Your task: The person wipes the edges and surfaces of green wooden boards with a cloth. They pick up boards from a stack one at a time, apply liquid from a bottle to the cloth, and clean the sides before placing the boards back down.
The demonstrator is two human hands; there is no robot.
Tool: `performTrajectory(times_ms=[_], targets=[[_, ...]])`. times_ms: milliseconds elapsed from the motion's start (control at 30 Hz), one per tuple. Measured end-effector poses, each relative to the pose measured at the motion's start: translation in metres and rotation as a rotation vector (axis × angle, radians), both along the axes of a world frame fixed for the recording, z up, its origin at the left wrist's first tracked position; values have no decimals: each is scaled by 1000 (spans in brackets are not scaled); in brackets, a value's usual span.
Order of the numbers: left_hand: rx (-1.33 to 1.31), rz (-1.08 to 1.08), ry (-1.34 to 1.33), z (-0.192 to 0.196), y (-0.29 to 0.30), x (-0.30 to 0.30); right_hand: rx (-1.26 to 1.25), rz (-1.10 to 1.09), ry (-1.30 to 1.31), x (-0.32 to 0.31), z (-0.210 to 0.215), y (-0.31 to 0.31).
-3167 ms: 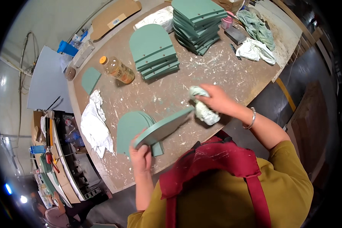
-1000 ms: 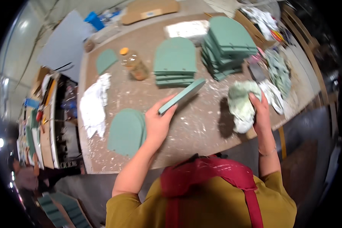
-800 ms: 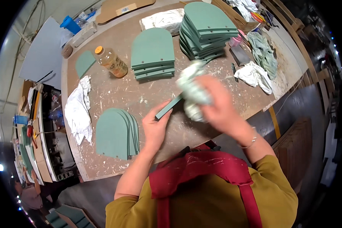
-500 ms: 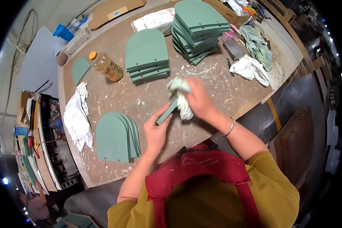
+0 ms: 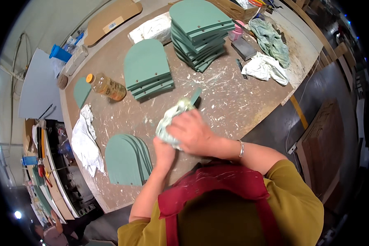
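Note:
My right hand [image 5: 192,132] is closed on a crumpled whitish-green cloth [image 5: 168,121] and presses it against a narrow green panel. One end of that green panel [image 5: 196,96] sticks out beyond the cloth; the rest is covered. My left hand [image 5: 165,152] grips the near end of the panel, its fingers mostly hidden behind the cloth and my right hand. To the left of my left hand, several round-topped green panels [image 5: 122,160] lie fanned on the worktable [image 5: 217,110]. Farther off stands a short stack of like panels [image 5: 146,61], with a taller stack [image 5: 199,18] beside it.
An orange-capped bottle [image 5: 109,89] stands left of the short stack, near a single green panel [image 5: 81,91]. White cloths lie at the left edge [image 5: 86,143] and right [image 5: 265,68]. A dark block [image 5: 244,49], pink bottle [image 5: 236,30] and green rag [image 5: 270,41] sit back right.
My right hand has swept the cloth toward me and to the left along the panel, now close to my left hand. The panel's far end has come into view.

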State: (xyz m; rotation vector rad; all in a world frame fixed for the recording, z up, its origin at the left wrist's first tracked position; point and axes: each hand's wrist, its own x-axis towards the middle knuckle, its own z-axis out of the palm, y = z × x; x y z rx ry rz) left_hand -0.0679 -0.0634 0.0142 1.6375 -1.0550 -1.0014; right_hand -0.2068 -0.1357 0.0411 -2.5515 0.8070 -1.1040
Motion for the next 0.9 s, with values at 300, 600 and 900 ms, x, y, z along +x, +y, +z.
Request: performTrajectory(times_ms=[300, 600, 900], targets=[[-82, -17, 81, 3, -10, 6, 1026, -186, -502, -39, -37, -83], [-59, -39, -2, -2, -7, 2, 955, -255, -483, -38, -48, -79], [-61, -76, 17, -2, -12, 5, 488, -88, -463, -35, -33, -53]])
